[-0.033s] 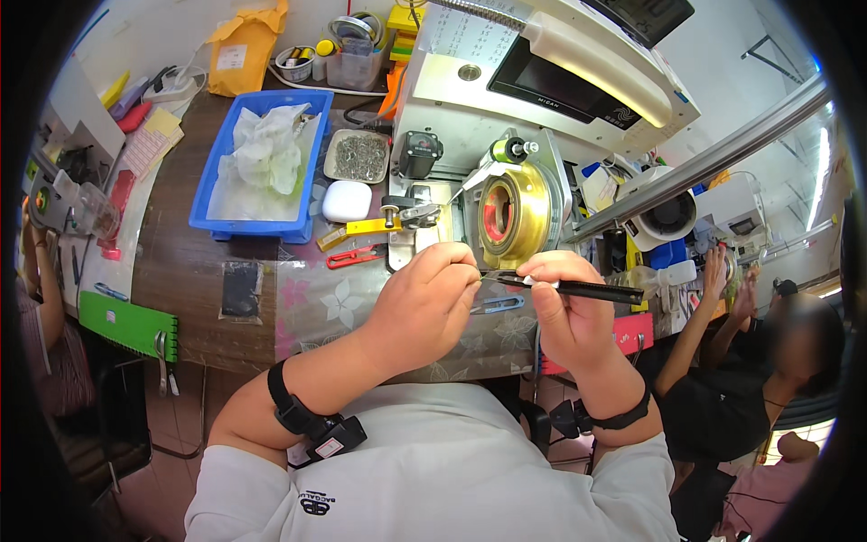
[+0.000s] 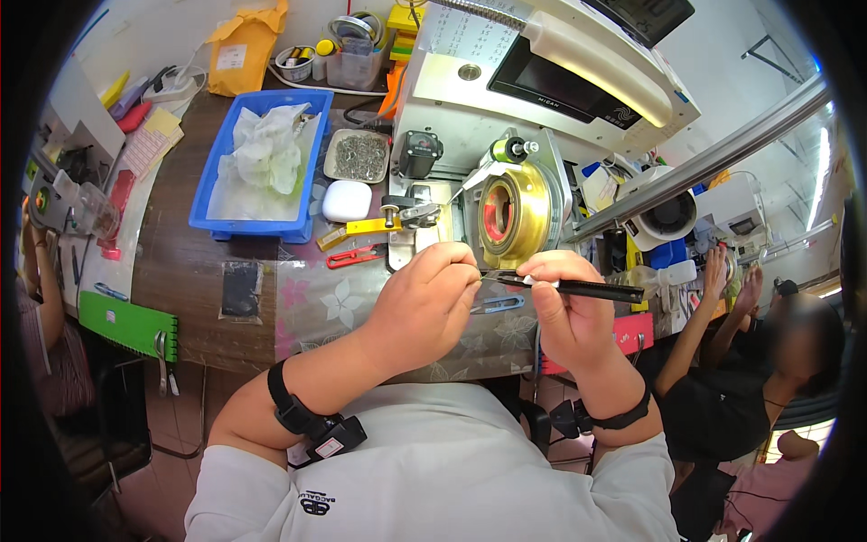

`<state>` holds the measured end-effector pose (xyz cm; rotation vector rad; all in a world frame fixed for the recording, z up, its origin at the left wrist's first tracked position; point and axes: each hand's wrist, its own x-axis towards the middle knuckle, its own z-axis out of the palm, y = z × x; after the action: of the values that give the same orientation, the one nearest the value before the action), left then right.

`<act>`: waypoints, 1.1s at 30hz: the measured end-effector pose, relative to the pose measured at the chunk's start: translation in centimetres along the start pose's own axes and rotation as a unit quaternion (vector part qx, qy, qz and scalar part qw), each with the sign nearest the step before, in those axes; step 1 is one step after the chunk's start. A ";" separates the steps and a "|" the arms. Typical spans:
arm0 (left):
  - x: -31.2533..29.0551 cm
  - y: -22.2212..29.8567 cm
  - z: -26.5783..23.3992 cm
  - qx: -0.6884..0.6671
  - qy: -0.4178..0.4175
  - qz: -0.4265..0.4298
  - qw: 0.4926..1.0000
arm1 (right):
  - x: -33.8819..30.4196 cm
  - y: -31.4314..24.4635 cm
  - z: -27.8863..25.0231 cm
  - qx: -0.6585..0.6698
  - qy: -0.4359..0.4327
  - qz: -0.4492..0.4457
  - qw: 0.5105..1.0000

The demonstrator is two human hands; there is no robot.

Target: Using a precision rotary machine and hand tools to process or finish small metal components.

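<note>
In front of the machine my two hands are close together. My left hand [image 2: 429, 294] is closed in a pinch on a thin strand [image 2: 485, 278], most of it hidden by the fingers. My right hand [image 2: 571, 303] grips a black-handled tool [image 2: 601, 291], its narrow tip pointing left toward the pinched fingers. I cannot tell whether that tip touches the strand. Just beyond is a gold and red wheel [image 2: 528, 215] on the machine. Thread snips with blue handles [image 2: 501, 304] lie on the table between my hands, and red-handled snips [image 2: 352, 257] lie farther left.
A blue tray [image 2: 203, 194] with crumpled translucent plastic stands at left, near a dish of small metal pieces [image 2: 358, 155] and a white rounded case [image 2: 347, 200]. A yellow bar [image 2: 366, 230] lies by the machine. Another person's hands [image 2: 716, 271] are at right.
Only the other person's hand at right has shifted slightly.
</note>
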<state>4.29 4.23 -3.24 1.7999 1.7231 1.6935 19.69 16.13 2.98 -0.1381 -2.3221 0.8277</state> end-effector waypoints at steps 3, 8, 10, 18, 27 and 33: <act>0.0 -0.1 0.1 0.004 0.001 0.010 1.000 | -0.1 0.1 0.1 0.009 0.007 0.016 1.000; 0.0 0.0 0.1 0.011 -0.004 0.010 1.000 | 0.0 0.3 0.2 -0.012 -0.002 0.009 1.000; -0.1 -0.1 0.2 0.004 -0.006 0.004 1.000 | 0.1 0.1 0.4 0.006 -0.003 0.040 0.999; -0.2 0.3 0.2 -0.006 -0.012 -0.020 1.000 | 0.5 -0.5 0.4 -0.009 -0.019 0.056 0.998; -0.2 -0.3 0.7 0.014 -0.005 0.023 1.000 | 0.9 -0.6 0.8 -0.019 -0.045 0.075 0.996; -0.2 -0.3 0.7 0.005 -0.009 0.004 1.000 | -0.1 -3.4 -1.7 -0.058 0.028 0.012 0.998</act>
<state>4.71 4.59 -3.81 1.8233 1.7228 1.6705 21.21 14.30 5.91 -0.2377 -2.3193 0.6916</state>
